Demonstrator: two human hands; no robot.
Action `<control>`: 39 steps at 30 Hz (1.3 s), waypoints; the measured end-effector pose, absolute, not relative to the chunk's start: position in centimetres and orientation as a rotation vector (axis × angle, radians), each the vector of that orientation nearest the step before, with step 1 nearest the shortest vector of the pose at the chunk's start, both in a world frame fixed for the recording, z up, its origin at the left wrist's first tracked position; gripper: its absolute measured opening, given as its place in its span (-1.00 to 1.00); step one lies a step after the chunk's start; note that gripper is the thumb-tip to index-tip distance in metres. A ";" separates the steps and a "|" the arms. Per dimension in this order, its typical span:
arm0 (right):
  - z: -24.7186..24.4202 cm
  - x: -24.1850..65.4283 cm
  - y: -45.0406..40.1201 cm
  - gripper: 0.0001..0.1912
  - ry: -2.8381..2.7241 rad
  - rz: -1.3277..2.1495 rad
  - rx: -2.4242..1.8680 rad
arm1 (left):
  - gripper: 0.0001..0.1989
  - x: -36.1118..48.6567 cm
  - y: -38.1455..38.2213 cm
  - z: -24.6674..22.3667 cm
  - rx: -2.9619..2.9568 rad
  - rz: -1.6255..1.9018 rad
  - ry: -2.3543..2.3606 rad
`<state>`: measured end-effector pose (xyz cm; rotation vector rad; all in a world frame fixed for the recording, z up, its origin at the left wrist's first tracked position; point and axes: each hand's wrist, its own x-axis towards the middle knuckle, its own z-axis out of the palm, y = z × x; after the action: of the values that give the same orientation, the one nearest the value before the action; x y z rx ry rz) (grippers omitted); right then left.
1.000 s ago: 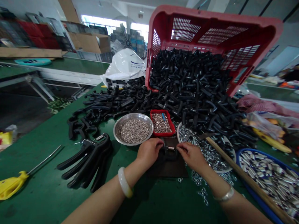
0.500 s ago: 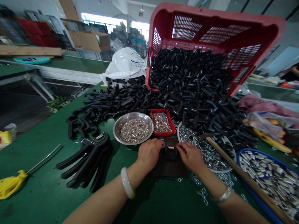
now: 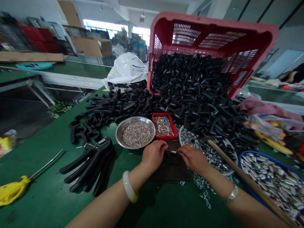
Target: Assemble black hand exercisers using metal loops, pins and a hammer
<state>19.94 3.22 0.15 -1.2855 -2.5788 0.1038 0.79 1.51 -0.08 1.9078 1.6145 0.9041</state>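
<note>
My left hand (image 3: 153, 155) is closed on the left end of a small metal rod assembly with a spring (image 3: 172, 152), beside a black plastic part (image 3: 169, 161). From the right, my right hand (image 3: 193, 158) pinches the assembly's other end. Both hands are over a dark mat (image 3: 174, 172). Just beyond them stand a metal bowl of small silvery pieces (image 3: 135, 132) and a red tray of pins (image 3: 163, 126). Several joined black clamps (image 3: 91, 166) lie to the left of my left hand.
A tilted red crate (image 3: 215, 23) spills black parts (image 3: 187, 91) across the table's back. A wooden-handled hammer (image 3: 239, 172) crosses a plate of metal rings (image 3: 213, 158). At right sits a blue-rimmed tray (image 3: 239, 158); at left, a yellow-handled screwdriver (image 3: 15, 190).
The view has shifted slightly. My fingers have moved a little around the spring assembly, and my right hand now reaches flatter toward it.
</note>
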 end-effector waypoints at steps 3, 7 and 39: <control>0.5 19.3 3.2 -0.80 -2.226 0.411 -1.240 | -0.90 1.2 1.8 0.3 1.588 1.023 1.353; 0.7 16.9 2.9 -0.81 -1.804 0.801 -1.130 | -0.79 1.5 1.8 0.9 1.174 1.117 1.028; -1.5 15.4 0.8 -0.80 -2.490 -0.158 -1.341 | -0.83 -2.2 -0.2 0.6 0.903 1.170 1.290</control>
<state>15.38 0.78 -1.49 -1.3410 -2.4900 -0.1577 -2.21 -0.17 0.64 0.9028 1.2905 1.1697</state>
